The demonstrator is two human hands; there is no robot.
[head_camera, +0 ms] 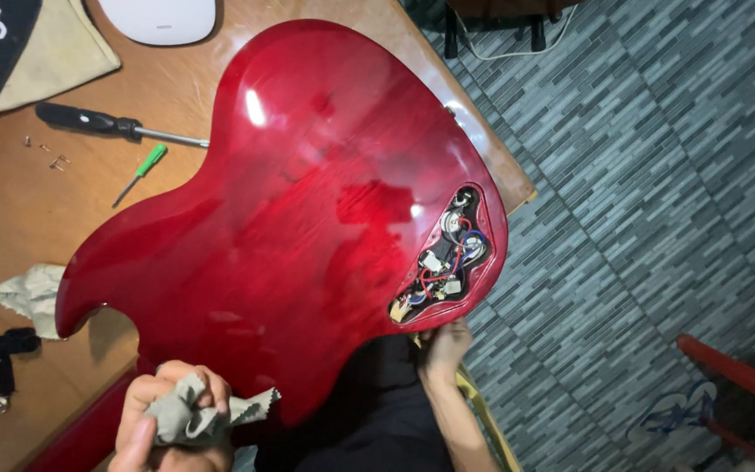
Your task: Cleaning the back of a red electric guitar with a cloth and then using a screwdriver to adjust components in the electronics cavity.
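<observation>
A glossy red electric guitar body lies back side up on a wooden table. Its control cavity at the lower right is uncovered, showing coloured wires and small parts. My left hand is at the bottom left, closed around a crumpled grey cloth that touches the guitar's lower edge. My right hand grips the guitar's rim from beneath, just below the open cavity.
On the table at the left lie a black-handled screwdriver, a small green-handled screwdriver, several tiny screws, a pale rag and a black part. A white device sits at the top. Tiled floor lies to the right.
</observation>
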